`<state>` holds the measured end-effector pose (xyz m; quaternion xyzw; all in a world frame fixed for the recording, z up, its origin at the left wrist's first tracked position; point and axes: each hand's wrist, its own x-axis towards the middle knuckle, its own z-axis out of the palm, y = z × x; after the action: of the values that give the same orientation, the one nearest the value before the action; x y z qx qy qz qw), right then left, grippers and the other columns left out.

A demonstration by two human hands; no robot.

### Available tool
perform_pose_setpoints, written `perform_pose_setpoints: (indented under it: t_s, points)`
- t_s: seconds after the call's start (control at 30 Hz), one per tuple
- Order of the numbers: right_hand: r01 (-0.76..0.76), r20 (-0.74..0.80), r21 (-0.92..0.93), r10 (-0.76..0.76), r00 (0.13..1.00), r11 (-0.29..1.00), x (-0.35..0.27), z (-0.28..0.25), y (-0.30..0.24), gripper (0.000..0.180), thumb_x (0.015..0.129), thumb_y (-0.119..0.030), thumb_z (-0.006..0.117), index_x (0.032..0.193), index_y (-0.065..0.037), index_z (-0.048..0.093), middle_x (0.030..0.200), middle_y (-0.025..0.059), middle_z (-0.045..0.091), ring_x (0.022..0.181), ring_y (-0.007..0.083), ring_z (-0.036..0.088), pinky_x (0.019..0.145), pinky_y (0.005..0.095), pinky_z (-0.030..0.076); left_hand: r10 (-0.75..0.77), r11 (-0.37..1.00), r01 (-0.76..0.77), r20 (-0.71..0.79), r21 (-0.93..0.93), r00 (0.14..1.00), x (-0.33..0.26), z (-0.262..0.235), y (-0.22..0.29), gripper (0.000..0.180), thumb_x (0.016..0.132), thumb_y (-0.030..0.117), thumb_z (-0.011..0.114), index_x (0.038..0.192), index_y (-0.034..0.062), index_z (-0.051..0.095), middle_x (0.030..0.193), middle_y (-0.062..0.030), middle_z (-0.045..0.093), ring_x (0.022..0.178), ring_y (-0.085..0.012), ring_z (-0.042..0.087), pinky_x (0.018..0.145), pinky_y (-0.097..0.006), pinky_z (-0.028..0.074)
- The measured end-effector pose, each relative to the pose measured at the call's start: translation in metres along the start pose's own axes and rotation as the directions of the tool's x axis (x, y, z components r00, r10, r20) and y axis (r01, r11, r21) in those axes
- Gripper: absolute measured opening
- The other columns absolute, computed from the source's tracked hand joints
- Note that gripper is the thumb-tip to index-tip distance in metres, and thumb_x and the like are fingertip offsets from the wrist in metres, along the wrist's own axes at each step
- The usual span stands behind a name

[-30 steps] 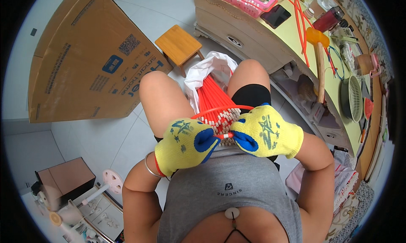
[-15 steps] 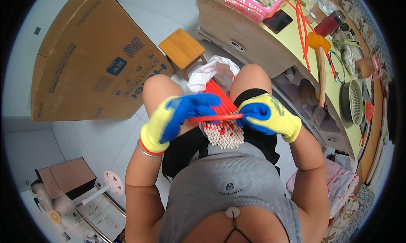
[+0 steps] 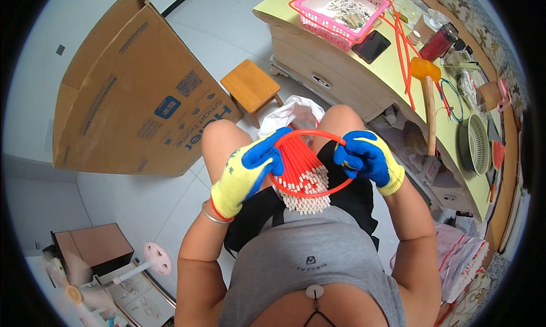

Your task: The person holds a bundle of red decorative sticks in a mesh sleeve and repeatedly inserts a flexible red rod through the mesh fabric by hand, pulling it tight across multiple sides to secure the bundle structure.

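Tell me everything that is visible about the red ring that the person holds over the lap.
The red ring is a thin loop, like a plastic band or cord, stretched into a wide oval. The left hand pinches its left side and the right hand its right side; both wear yellow gloves with blue palms. It goes around a bundle of red sticks with white tips, which fans out towards the person's body. It hangs between the bare knees, above the black shorts.
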<state>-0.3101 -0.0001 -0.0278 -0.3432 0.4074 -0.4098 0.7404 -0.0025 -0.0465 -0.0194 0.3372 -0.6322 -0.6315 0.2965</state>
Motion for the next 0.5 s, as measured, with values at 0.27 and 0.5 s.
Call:
perform_pose_setpoints:
  t_s: [0.27, 0.5]
  points:
    - [0.352, 0.152, -0.837, -0.441, 0.885, 0.418, 0.030, -0.024, 0.007, 0.040, 0.093, -0.017, 0.065, 0.132, -0.006, 0.062, 0.121, 0.0134, 0.067, 0.108, 0.0315, 0.065, 0.094, 0.0372, 0.050, 0.540, 0.713, -0.176, -0.372, 0.678, 0.755, -0.017, -0.045, 0.080, 0.010, 0.090, 0.001, 0.060, 0.093, 0.0001, 0.070, 0.080, -0.0087, 0.066, 0.084, -0.0238, 0.069, 0.084, -0.036, 0.055]
    - [0.523, 0.542, -0.758, 0.072, 0.838, -0.390, 0.048, -0.037, 0.067, 0.049, 0.084, -0.017, 0.062, 0.132, -0.023, 0.064, 0.140, 0.0110, 0.058, 0.128, 0.0328, 0.055, 0.113, 0.0476, 0.036, 0.758, 0.652, -0.172, -0.628, 0.738, 0.178, -0.045, -0.237, 0.223, 0.029, 0.099, 0.008, 0.055, 0.125, 0.0011, 0.066, 0.115, -0.0157, 0.070, 0.117, -0.0311, 0.066, 0.103, -0.037, 0.052]
